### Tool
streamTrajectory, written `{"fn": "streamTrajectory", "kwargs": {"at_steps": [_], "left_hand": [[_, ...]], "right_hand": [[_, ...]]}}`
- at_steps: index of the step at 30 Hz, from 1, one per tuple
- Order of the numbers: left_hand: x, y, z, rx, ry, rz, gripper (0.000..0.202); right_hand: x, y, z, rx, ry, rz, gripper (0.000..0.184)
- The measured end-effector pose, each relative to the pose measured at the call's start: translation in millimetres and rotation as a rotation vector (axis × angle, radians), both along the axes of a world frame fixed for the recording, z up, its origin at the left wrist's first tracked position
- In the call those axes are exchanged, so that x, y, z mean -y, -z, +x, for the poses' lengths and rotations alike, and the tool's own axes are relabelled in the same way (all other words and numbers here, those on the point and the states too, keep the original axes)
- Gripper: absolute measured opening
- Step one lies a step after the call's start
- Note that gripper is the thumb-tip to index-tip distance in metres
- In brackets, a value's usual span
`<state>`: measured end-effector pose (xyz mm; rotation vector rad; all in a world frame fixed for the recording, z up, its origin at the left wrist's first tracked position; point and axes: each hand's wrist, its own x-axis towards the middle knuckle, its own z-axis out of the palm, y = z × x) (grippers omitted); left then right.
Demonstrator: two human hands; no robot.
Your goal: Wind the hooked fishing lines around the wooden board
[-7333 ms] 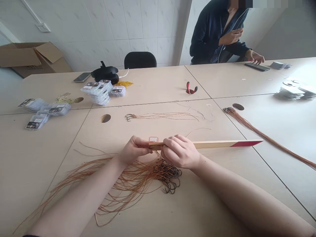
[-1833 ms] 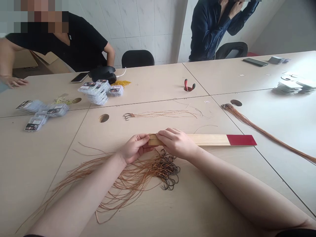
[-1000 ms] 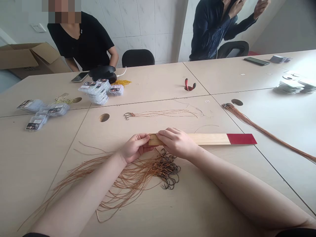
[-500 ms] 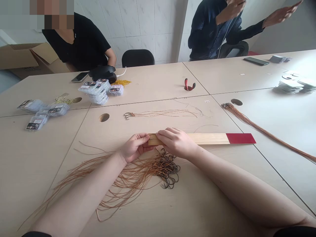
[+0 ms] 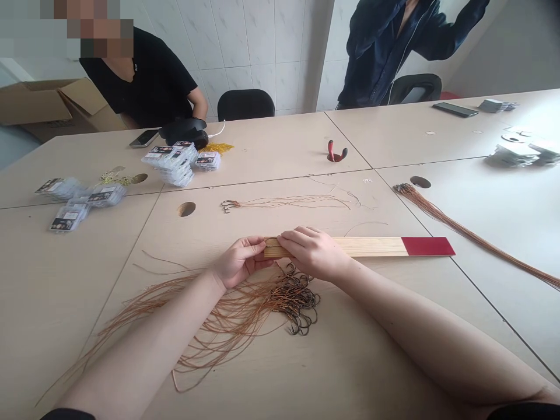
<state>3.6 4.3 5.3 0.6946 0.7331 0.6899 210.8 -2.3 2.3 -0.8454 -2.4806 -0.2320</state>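
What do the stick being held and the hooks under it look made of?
The stick: pale bare wood, straight grain showing; its red end is matte, painted or taped. The hooks: dark metal wire, slight sheen. Their leaders: thin tan-brown line, possibly nylon; cannot tell.

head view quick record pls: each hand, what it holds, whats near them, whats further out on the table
left hand: pinches left end of wooden slat
right hand: grips slat beside left hand
slat: runs to the right, far end red
near hands: hooks on brown lines
further out: small hook bundle, red-handled tool, packets
others: person in black top, person in dark jacket
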Motion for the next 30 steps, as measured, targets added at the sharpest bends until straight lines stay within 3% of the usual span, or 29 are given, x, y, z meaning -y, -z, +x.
{"fn": "streamTrajectory", "kwargs": {"at_steps": [4,8,14,22,26,30], "left_hand": [[0,-3.7,1,-0.004,-0.022,-0.026,0.019],[-1,-3.2,1,-0.022,-0.055,-0.083,0.028],[-2,4.6,-4,-0.033,-0.024,-0.082,0.030],[0,2.0,-5,-0.020,-0.003,-0.058,0.030],[0,1.4,-4,-0.012,-0.008,-0.059,0.030],[-1,3.0,-4,0.000,-0.036,-0.063,0.024]], "right_hand": [[1,-9.1,1,-0.032,-0.032,-0.015,0.027],[5,-31.6,7,-0.157,-0.099,-0.018,0.027],[7,-57.5,22,-0.357,-0.109,0.120,0.037],[7,-80.0,40,-0.480,-0.065,0.263,0.045],[9,-84.5,43,-0.478,-0.044,0.295,0.045],[7,-70.7,33,-0.396,-0.049,0.221,0.039]]}}
